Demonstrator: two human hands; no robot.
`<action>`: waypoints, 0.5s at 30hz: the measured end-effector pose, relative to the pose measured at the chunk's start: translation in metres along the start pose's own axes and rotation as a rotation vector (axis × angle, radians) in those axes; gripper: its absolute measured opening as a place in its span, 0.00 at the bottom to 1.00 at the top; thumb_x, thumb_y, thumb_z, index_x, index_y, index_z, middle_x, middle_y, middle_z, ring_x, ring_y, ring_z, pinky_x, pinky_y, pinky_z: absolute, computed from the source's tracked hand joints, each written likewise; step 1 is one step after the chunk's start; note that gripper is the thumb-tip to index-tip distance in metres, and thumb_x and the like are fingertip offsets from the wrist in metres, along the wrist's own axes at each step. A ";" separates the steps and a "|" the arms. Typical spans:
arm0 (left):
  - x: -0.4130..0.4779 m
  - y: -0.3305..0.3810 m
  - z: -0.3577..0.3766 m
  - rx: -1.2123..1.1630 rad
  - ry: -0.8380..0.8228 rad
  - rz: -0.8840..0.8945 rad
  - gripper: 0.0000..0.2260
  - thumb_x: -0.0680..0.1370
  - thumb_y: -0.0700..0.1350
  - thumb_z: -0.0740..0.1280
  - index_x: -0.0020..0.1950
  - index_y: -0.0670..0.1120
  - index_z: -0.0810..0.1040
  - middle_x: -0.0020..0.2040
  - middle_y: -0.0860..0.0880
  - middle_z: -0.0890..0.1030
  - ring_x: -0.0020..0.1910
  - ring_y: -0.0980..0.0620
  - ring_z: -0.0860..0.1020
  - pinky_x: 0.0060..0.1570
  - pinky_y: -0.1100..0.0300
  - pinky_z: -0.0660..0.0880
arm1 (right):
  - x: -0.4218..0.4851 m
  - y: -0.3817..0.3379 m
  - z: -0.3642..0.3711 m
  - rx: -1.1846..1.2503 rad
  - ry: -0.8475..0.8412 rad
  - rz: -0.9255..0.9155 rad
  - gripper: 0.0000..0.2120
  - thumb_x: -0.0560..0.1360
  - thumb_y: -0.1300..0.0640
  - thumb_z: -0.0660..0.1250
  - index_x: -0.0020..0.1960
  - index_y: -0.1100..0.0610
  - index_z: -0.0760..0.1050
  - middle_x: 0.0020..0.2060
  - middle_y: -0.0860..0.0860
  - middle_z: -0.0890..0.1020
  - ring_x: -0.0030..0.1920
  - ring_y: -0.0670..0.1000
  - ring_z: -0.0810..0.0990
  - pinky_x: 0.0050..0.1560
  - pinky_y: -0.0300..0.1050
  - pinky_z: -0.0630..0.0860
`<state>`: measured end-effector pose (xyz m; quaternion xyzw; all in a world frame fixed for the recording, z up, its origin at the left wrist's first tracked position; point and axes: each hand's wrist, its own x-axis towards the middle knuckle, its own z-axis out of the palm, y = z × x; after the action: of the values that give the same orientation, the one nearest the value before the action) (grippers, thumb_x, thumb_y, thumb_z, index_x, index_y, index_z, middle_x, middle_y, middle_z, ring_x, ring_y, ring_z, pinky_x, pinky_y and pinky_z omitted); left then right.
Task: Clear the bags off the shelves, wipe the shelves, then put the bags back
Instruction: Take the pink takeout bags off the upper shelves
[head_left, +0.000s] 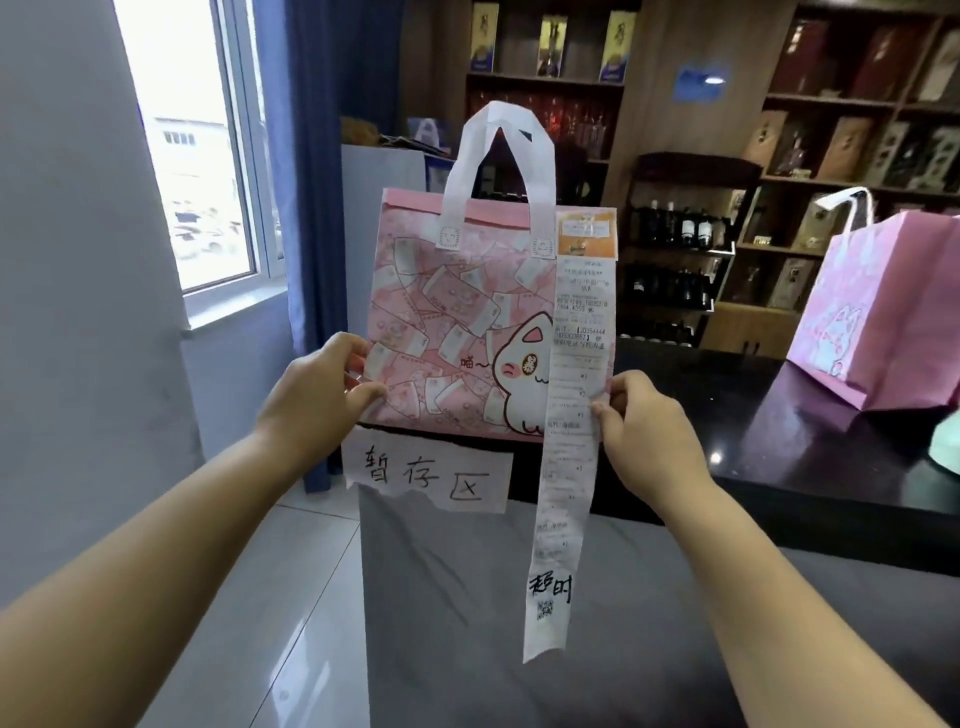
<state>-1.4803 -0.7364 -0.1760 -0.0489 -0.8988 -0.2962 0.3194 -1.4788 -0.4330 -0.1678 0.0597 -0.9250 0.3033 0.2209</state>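
The pink cat-print bag (457, 322) is held upright in front of the person, its white handles (501, 150) standing up, its bottom edge just above a torn paper label (431, 475) with handwritten characters. Whether the bag's base rests on anything cannot be told, since the label and the hands cover that line. The left hand (317, 395) pinches the bag's lower left edge, thumb on the front and fingers curled out of sight behind. The right hand (649, 431) grips the lower right edge, its fingers curled over the bag and over a long receipt (563, 467). The receipt is fixed near the bag's top right corner and hangs down well past the bottom; its print is too small to read except for bold handwriting near the end. Below lies a grey surface (467, 597), and to the right a black counter (810, 452) carries a second pink bag (883, 312), cut off by the frame edge. Behind are dark wooden shelves (831, 156) of boxes and bottles, blurred. At left are a window (192, 156) and a blue curtain (311, 182)
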 end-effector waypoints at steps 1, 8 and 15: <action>0.009 -0.006 0.008 0.000 -0.006 -0.013 0.16 0.72 0.48 0.72 0.55 0.46 0.73 0.44 0.54 0.76 0.40 0.53 0.77 0.37 0.62 0.72 | 0.010 0.002 0.007 -0.002 -0.013 0.002 0.08 0.78 0.51 0.59 0.54 0.53 0.70 0.43 0.50 0.81 0.42 0.52 0.79 0.43 0.55 0.79; 0.042 -0.047 0.043 0.025 -0.019 -0.086 0.15 0.72 0.50 0.72 0.53 0.49 0.70 0.43 0.54 0.77 0.39 0.51 0.78 0.39 0.58 0.72 | 0.051 0.014 0.041 -0.026 -0.042 -0.053 0.08 0.77 0.48 0.60 0.52 0.52 0.70 0.44 0.49 0.81 0.43 0.53 0.79 0.42 0.54 0.78; 0.051 -0.062 0.051 0.076 -0.024 -0.062 0.18 0.72 0.53 0.70 0.57 0.47 0.70 0.42 0.55 0.76 0.37 0.53 0.77 0.38 0.60 0.73 | 0.061 0.020 0.050 -0.077 -0.021 -0.114 0.14 0.76 0.45 0.61 0.55 0.53 0.71 0.44 0.48 0.80 0.44 0.53 0.78 0.41 0.52 0.77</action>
<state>-1.5661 -0.7635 -0.2078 -0.0124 -0.9143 -0.2707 0.3009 -1.5572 -0.4448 -0.1866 0.1067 -0.9334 0.2538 0.2300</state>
